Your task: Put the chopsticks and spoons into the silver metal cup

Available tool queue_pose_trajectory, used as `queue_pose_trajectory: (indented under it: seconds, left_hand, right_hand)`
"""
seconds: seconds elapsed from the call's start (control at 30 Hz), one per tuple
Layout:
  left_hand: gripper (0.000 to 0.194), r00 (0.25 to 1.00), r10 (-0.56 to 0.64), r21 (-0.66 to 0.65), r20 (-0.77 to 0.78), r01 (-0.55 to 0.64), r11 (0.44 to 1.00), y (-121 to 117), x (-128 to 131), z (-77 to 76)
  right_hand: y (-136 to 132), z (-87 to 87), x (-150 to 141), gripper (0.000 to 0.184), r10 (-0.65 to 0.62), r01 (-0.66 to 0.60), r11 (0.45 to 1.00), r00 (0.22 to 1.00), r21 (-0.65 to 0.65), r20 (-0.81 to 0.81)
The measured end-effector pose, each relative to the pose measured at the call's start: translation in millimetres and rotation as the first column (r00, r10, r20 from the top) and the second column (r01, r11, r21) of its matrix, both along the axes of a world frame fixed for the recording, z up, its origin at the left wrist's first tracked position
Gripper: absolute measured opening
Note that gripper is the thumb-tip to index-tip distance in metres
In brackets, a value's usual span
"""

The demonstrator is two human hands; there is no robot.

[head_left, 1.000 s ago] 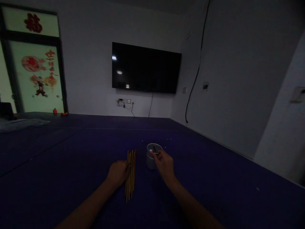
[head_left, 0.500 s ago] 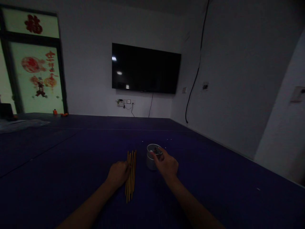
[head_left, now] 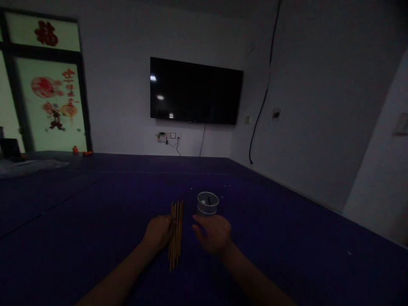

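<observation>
A row of thin yellow-brown sticks point(head_left: 177, 238), perhaps chopsticks or pencils, lies side by side on the dark blue tabletop point(head_left: 127, 204). My left hand point(head_left: 159, 231) is closed at their left side, its fingertips curled against the sticks and partly hidden. To the right of them stands an upright silver metal cup point(head_left: 207, 209) with small dark and pale items inside that are too dim to name. In front of the cup is my right hand point(head_left: 214, 233), empty, its thumb and index finger apart and pointing left. It covers the cup's lower part.
Small white specks lie beyond the cup. At the far left are a clear plastic sheet point(head_left: 35, 167), a dark box-like object point(head_left: 11, 148) and small orange items point(head_left: 75, 149). A television point(head_left: 196, 91) hangs on the back wall; a black cable point(head_left: 263, 102) runs down the right wall.
My right hand has let go of the cup's rim and drawn back toward me, slightly left. The cup stays in place. My left hand remains at the sticks.
</observation>
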State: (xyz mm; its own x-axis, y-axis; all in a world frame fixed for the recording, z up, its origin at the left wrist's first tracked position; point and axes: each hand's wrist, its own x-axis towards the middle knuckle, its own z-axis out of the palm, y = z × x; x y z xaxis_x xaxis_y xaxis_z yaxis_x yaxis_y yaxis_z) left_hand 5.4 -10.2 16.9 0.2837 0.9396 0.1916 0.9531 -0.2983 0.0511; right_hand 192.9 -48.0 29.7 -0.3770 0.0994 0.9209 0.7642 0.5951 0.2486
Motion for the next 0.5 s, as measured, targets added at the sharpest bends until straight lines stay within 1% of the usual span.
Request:
queue_pose_trajectory:
  seconds: [0.07, 0.13, 0.2, 0.27, 0.37, 0.5]
  left_hand:
    - [0.035, 1.0, 0.023, -0.004, -0.009, -0.023, 1.0, 0, 1, -0.2]
    - [0.035, 0.999, 0.033, -0.006, -0.026, -0.033, 0.999, 0, 1, -0.1]
    - [0.035, 0.999, 0.037, -0.01, -0.036, -0.037, 0.999, 0, 2, 0.3]
    - [0.035, 0.998, 0.043, -0.016, -0.041, -0.043, 0.999, 0, 2, 0.8]
    - [0.034, 0.998, 0.031, -0.016, -0.046, -0.032, 0.999, -1, 1, 1.1]
    - [0.033, 0.999, 0.003, -0.011, -0.043, -0.004, 1.0, -1, 0, 0.8]
  right_hand:
    - [-3, -3.0, -11, 0.028, 0.047, -0.044, 0.999, 0.996, -0.03, 0.08]
    - [-2, -6.4, -19, 0.034, 0.071, -0.061, 0.996, 0.987, -0.071, 0.146]
    - [0, -9.7, -23, 0.038, 0.084, -0.067, 0.992, 0.982, -0.108, 0.17]
    - [3, -12.6, -24, 0.039, 0.091, -0.068, 0.986, 0.983, -0.149, 0.157]
    - [7, -16.2, -22, 0.04, 0.079, -0.042, 0.967, 0.987, -0.25, 0.141]
    - [10, -19.3, -20, 0.038, 0.052, 0.032, 0.914, 0.979, -0.404, 0.195]
